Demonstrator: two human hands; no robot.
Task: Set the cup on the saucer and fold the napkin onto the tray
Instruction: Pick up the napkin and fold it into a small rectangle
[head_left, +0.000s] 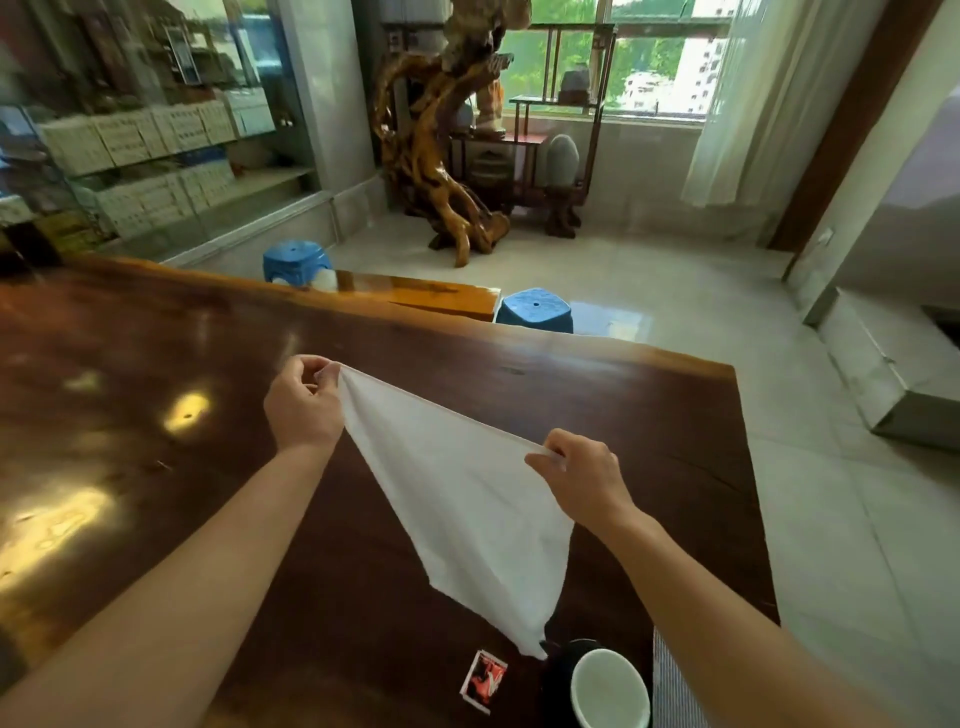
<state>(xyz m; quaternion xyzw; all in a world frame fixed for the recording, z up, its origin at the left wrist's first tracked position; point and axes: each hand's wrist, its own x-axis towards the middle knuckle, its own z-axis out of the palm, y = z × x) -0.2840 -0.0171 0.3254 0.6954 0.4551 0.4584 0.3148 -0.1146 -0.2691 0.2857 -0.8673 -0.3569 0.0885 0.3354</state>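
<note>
Napkin (457, 499) hangs betw. L (306, 402) & R (584, 475) grip.

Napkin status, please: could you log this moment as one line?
napkin: held aloft, hanging triangular | left hand: pinching corner | right hand: pinching corner | cup: on table

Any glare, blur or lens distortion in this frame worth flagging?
Head view: bright window glare patches on the glossy dark wooden table; wide-angle bending toward the edges; soft overall, yet the white cloth napkin pinched by left hand and right hand stays readable.
</note>
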